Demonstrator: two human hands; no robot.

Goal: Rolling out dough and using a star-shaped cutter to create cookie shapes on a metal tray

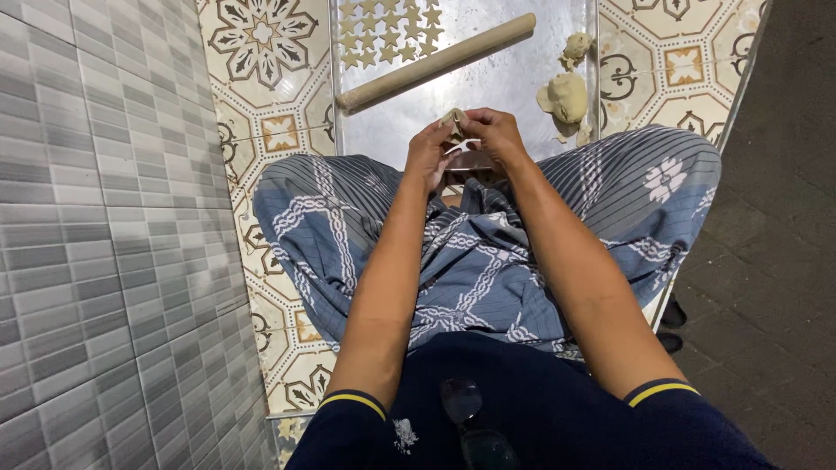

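step: freeing cut dough from cutter | left hand (427, 155) pinches white cutter (463, 145) | right hand (494, 132) grips dough scrap (454, 117) above metal sheet (522, 78) | next likely needs gentle fingertip push

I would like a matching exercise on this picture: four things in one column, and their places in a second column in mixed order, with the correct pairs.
Things:
1. rolling pin
2. star-shaped dough pieces
3. lump of dough
4. small piece of dough

Places:
A. between the fingers of both hands
B. lying diagonally across the metal sheet
C. at the sheet's right edge
D. in rows at the sheet's far end

Pairs: 1-B, 2-D, 3-C, 4-A
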